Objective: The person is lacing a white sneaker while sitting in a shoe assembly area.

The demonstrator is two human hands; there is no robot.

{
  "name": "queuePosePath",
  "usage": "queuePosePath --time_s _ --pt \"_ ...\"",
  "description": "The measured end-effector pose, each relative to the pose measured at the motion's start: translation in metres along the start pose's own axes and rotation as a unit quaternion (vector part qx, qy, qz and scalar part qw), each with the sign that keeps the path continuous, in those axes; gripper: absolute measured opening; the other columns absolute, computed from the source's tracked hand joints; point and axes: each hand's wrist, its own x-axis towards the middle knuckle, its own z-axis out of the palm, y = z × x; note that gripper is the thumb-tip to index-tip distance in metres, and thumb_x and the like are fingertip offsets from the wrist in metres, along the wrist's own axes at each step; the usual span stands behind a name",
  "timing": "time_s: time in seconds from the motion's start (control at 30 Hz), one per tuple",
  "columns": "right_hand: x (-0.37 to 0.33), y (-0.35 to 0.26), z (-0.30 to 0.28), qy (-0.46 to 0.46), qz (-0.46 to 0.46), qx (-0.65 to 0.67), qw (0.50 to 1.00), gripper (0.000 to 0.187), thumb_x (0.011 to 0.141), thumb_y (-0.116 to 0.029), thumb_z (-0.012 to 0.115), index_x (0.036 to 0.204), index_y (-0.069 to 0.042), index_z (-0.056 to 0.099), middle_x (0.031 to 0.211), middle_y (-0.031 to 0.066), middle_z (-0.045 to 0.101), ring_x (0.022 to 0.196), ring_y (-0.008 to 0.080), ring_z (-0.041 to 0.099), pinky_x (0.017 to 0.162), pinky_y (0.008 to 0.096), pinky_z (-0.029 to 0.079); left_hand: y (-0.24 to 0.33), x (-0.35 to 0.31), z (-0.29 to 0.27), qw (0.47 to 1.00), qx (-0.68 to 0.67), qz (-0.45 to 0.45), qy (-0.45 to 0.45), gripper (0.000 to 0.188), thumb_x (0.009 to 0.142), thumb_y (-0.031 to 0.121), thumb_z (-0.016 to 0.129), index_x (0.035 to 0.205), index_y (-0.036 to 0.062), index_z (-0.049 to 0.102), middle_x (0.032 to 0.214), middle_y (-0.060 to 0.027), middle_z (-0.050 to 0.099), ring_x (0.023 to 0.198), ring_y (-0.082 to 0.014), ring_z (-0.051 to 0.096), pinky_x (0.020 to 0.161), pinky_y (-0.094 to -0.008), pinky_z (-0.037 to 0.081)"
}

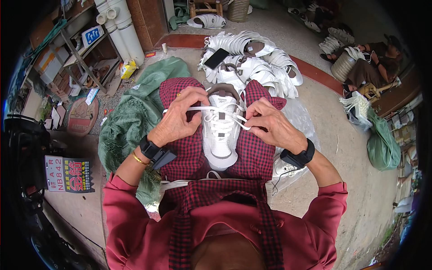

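A white shoe upper (pixel 220 146) with a greyish-brown collar lies lengthwise on my lap, over a red-and-black checked apron (pixel 186 153). Its white shoelace (pixel 225 108) crosses the tongue and runs out to both sides. To the left of the tongue, my left hand (pixel 182 114) is closed on one stretch of the lace, thumb bent toward the fingers. On the other side, my right hand (pixel 272 126) pinches a looped part of the same lace between thumb and fingertips. Both hands hover just above the upper's edges.
Beyond my knees lie stacked white shoe uppers (pixel 265 74) with a black phone (pixel 216 59) on them. Green sacking (pixel 121 126) bunches at my left, clear plastic (pixel 299 126) at my right. Another person (pixel 375 67) sits far right by more uppers. A shelf (pixel 78 58) stands far left.
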Motion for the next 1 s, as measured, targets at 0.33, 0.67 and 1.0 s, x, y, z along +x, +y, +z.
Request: queuePosePath --time_s 0.33,0.67,1.0 --pt "0.017 0.005 0.013 0.21 0.101 -0.029 0.972 0.018 0.075 0.004 0.063 0.091 -0.001 0.069 0.075 0.0108 0.064 0.062 0.0269 0.06 0.06 0.0392 0.05 0.005 0.004 0.001 0.999 0.0 0.008 -0.032 0.032 0.076 -0.006 0.064 0.105 0.0057 0.058 0.128 -0.0146 0.057 0.123 -0.0352 0.056 0.105 -0.0413 0.044" --pt "0.024 0.016 -0.017 0.088 0.175 0.244 0.95 0.039 0.076 0.003 0.057 0.113 -0.005 0.067 0.094 0.0027 0.054 0.079 0.0125 0.053 0.067 0.0267 0.045 -0.005 0.011 -0.011 0.999 0.009 0.002 -0.037 0.013 0.084 0.006 0.073 0.094 0.0012 0.067 0.093 -0.0095 0.064 0.082 -0.0236 0.066 0.067 -0.0325 0.055" --pt "0.051 -0.025 0.016 0.111 -0.056 -0.093 0.988 0.014 0.079 -0.002 0.069 0.093 0.0 0.068 0.096 0.011 0.058 0.095 0.0251 0.058 0.066 0.0381 0.052 0.017 0.05 -0.005 0.992 0.091 0.07 0.048 0.012 0.086 0.01 0.074 0.09 0.002 0.066 0.084 -0.0131 0.062 0.073 -0.0328 0.064 0.062 -0.0393 0.051"
